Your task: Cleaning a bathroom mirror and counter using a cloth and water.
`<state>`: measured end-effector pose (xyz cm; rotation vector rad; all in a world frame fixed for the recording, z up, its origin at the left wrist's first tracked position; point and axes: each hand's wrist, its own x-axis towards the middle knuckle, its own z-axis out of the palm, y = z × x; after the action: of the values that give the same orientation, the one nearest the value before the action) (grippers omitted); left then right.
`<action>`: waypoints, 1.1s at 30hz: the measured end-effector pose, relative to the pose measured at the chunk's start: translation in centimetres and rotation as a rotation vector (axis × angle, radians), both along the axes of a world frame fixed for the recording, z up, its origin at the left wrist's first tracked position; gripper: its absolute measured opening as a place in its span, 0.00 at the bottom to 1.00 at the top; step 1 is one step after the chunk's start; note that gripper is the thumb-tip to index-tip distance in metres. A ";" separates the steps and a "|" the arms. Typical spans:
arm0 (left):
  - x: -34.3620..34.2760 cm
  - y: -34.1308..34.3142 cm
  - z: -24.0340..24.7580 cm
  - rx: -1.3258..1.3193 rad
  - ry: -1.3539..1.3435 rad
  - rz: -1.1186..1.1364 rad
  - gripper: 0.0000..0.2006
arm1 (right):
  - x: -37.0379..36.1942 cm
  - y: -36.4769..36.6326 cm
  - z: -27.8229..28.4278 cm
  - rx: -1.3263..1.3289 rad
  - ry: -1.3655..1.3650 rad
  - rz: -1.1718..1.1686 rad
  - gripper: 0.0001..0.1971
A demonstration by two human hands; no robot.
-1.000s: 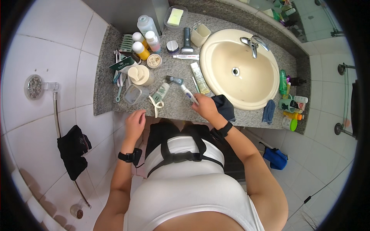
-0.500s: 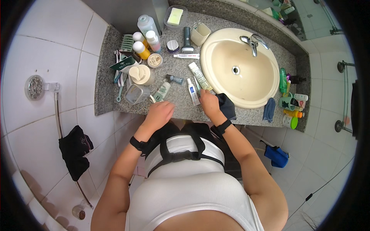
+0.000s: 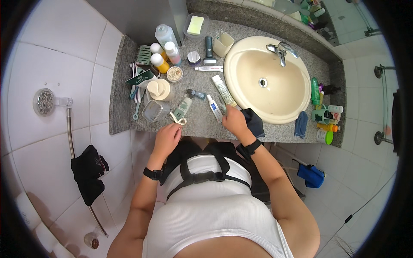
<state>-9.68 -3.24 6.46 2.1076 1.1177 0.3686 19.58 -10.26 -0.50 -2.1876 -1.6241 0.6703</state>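
Note:
My left hand [image 3: 167, 137] is at the counter's front edge, fingers bent and drawn together. Its fingertips are beside a cream-coloured loop [image 3: 182, 121]; whether they pinch anything is hidden. Just beyond lies a grey-green tube [image 3: 183, 107]. My right hand [image 3: 235, 121] is closed, its fingertips around the near end of a thin grey-green stick [image 3: 222, 101] that points away from me. On its left is a white-and-blue tube [image 3: 214, 108]; a pale cream tube [image 3: 223, 90] lies beyond. A dark cloth [image 3: 253, 122] lies against the right side of that hand.
A cream sink [image 3: 230, 92] with a chrome tap [image 3: 282, 50] takes up the right of the granite counter [image 3: 202, 125]. Bottles, jars and a clear container [image 3: 155, 111] crowd the left. A blue cloth [image 3: 300, 124] and several small bottles are at the far right.
My left hand has drawn back toward me and slightly left, uncovering the cream loop. My right hand stays by the thin stick, barely moved. The whole view has shifted slightly.

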 end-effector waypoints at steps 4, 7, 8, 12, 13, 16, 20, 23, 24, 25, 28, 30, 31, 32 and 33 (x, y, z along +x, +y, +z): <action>-0.7 0.3 0.6 -0.012 -0.035 0.083 0.06 | -1.2 1.2 -0.2 -0.130 -0.008 0.024 0.14; -1.0 0.3 1.2 -0.017 -0.055 0.160 0.06 | -2.0 2.5 -0.3 -0.192 -0.079 0.025 0.18; -1.1 0.4 1.4 -0.015 -0.059 0.161 0.06 | -2.3 2.8 0.1 -0.209 -0.106 0.018 0.19; -1.4 1.0 0.7 0.052 -0.019 0.101 0.06 | -2.1 3.4 -1.9 -0.363 -0.067 -0.033 0.26; -2.3 0.5 0.4 0.064 0.013 0.136 0.07 | -2.9 4.3 0.1 -0.433 -0.096 0.036 0.20; -3.6 0.2 -0.6 0.124 -0.003 0.136 0.07 | -3.3 4.5 -4.0 -0.287 -0.132 0.069 0.08; -3.9 0.4 -0.8 0.040 0.010 0.110 0.07 | -2.5 4.1 -0.5 -0.217 -0.005 0.051 0.11; -4.2 1.0 -1.1 0.030 0.006 0.129 0.07 | -1.9 3.0 1.1 -0.088 0.054 0.015 0.13; -4.7 1.0 -1.2 0.044 0.024 0.171 0.07 | -1.9 2.6 1.7 -0.031 0.078 0.014 0.14; -5.2 1.0 -1.4 0.045 0.029 0.174 0.07 | -1.9 2.2 2.7 -0.030 0.083 0.017 0.14; -7.7 0.2 -1.7 0.075 -0.039 0.410 0.18 | -1.6 0.8 4.7 0.029 0.148 0.002 0.18; -7.3 0.7 -3.3 0.148 -0.114 0.551 0.29 | -0.4 -1.0 5.1 0.059 0.128 -0.072 0.20; -6.9 1.0 -4.4 0.201 -0.197 0.568 0.30 | -0.2 -1.3 5.7 -0.025 0.109 -0.176 0.21; -4.9 1.3 -2.9 0.131 -0.254 0.590 0.32 | 0.2 -2.1 6.8 0.020 0.214 -0.247 0.19; -4.6 1.7 -3.3 0.237 -0.185 0.528 0.38 | 0.4 -2.9 7.1 0.144 0.245 -0.285 0.16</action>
<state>-14.27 -1.58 3.19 1.8945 1.5715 0.9642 20.03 -13.16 6.59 -2.0830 -1.1741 0.6825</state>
